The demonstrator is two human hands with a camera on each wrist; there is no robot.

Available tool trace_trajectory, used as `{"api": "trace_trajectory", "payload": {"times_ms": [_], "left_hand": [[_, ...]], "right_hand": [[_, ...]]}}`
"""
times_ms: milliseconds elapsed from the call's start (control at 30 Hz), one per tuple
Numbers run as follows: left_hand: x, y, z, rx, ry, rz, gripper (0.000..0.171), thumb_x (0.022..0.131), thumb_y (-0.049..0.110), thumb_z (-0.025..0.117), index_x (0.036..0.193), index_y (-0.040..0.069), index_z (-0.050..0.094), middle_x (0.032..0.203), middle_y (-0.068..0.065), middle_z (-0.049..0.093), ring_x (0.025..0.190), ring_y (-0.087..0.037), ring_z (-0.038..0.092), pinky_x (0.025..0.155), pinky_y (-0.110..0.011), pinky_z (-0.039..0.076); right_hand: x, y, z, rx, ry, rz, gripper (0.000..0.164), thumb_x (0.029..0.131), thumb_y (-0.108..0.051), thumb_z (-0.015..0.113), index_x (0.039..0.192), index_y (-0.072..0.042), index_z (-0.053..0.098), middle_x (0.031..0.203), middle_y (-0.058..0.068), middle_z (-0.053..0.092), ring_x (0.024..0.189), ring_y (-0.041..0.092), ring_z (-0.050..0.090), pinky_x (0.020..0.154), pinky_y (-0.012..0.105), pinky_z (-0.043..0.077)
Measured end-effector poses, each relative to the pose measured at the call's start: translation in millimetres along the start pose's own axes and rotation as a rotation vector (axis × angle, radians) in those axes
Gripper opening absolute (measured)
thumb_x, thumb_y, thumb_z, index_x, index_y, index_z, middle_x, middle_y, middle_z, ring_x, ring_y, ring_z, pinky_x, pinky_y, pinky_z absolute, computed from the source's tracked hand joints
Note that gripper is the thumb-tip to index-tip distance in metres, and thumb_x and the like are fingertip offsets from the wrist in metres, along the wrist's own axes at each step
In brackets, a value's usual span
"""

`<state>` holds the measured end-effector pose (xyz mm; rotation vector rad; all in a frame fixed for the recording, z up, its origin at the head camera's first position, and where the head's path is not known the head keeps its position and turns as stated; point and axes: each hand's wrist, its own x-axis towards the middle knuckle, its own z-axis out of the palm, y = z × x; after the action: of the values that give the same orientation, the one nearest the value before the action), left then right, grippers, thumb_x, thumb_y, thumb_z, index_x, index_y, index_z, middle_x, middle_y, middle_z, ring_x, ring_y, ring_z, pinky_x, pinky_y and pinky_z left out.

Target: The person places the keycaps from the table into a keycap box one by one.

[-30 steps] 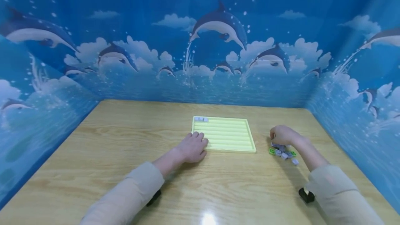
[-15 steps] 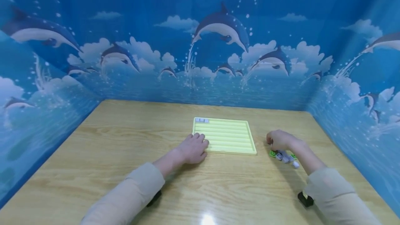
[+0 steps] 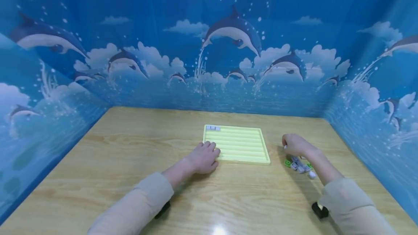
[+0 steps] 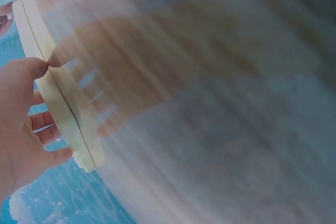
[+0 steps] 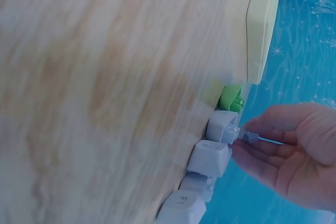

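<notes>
My left hand (image 3: 204,157) holds the front left corner of a pale yellow-green ridged tray (image 3: 241,144). In the left wrist view its thumb meets the tray's near wall (image 4: 63,108) and the other fingers lie beyond the edge. Three pale keycaps (image 3: 213,128) sit in a row in the tray's back left corner. On the right, my right hand (image 3: 295,145) pinches a small pale keycap (image 5: 250,137) between thumb and fingertips, partly hidden by them. Just below it lies a loose pile of keycaps (image 3: 300,168), mostly greyish white, with a green keycap (image 5: 231,98) at one end.
The wooden table (image 3: 147,137) is enclosed by a blue dolphin-print curtain (image 3: 163,90) at the back and sides. Bare wood separates the tray from the pile. A black device (image 3: 320,210) shows below the right sleeve.
My right hand has come up off the pile with a keycap at its fingertips, uncovering more keycaps. The left hand stays at the tray corner. The head view has tilted slightly.
</notes>
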<state>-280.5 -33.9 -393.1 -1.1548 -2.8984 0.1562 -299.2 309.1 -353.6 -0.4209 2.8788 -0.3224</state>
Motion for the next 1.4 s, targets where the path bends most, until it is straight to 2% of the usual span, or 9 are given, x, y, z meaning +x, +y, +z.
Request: {"api": "trace_trajectory", "payload": {"times_ms": [200,367,500,700,900,1133,1400], "left_hand": [[0.3,-0.8,0.0,0.017,0.008,0.008,0.034,0.094,0.034,0.048,0.116,0.009,0.053,0.108,-0.006,0.048,0.102,-0.022,0.046,0.093,-0.040,0.039],[-0.1,-1.1,0.2,0.015,0.000,0.009,0.034,0.094,0.035,0.049,0.117,0.010,0.053,0.109,-0.007,0.049,0.102,-0.022,0.046,0.093,-0.040,0.039],[-1.0,-0.8,-0.4,0.014,-0.005,0.007,0.034,0.094,0.035,0.048,0.116,0.010,0.053,0.109,-0.006,0.048,0.102,-0.021,0.046,0.093,-0.040,0.039],[-0.6,-1.0,-1.1,0.029,0.002,0.008,0.034,0.094,0.035,0.048,0.115,0.010,0.053,0.107,-0.006,0.048,0.101,-0.021,0.046,0.091,-0.039,0.040],[0.2,-0.4,-0.1,0.020,-0.009,0.002,0.034,0.094,0.035,0.048,0.117,0.010,0.053,0.109,-0.006,0.048,0.102,-0.022,0.046,0.092,-0.040,0.040],[0.3,0.0,-0.4,0.016,-0.008,0.006,0.032,0.094,0.034,0.048,0.115,0.010,0.053,0.108,-0.006,0.048,0.101,-0.021,0.046,0.091,-0.039,0.040],[0.8,0.6,-1.3,0.006,-0.009,0.000,0.030,0.093,0.033,0.049,0.113,0.011,0.053,0.105,-0.005,0.047,0.100,-0.021,0.045,0.092,-0.040,0.039]], "right_hand": [[2.1,-1.9,-2.3,-0.031,0.040,-0.011,0.016,0.076,0.005,0.055,0.091,0.008,0.059,0.088,0.018,0.060,0.080,0.030,0.056,0.071,0.044,0.049],[5.1,-7.8,0.2,0.035,0.070,-0.007,0.016,0.077,0.007,0.052,0.091,0.006,0.059,0.084,0.013,0.058,0.073,0.024,0.052,0.064,0.038,0.046],[8.9,-15.2,2.5,0.056,0.120,-0.044,0.014,0.077,0.004,0.053,0.090,0.005,0.059,0.079,0.010,0.057,0.069,0.022,0.049,0.063,0.037,0.044],[13.9,-24.3,1.6,0.083,0.132,-0.074,0.024,0.082,0.002,0.053,0.103,0.010,0.061,0.096,0.019,0.063,0.086,0.031,0.058,0.076,0.045,0.049],[17.2,-32.6,-0.9,0.113,0.125,-0.060,0.017,0.082,0.003,0.054,0.098,0.006,0.060,0.087,0.013,0.060,0.077,0.026,0.054,0.069,0.040,0.047],[22.1,-39.9,-0.9,0.131,0.187,-0.093,0.024,0.084,0.002,0.054,0.107,0.008,0.059,0.098,0.018,0.061,0.091,0.032,0.057,0.076,0.044,0.048],[27.0,-48.0,-1.8,0.184,0.249,-0.137,0.025,0.084,0.004,0.055,0.109,0.009,0.060,0.101,0.020,0.060,0.088,0.029,0.059,0.073,0.040,0.051]]}}
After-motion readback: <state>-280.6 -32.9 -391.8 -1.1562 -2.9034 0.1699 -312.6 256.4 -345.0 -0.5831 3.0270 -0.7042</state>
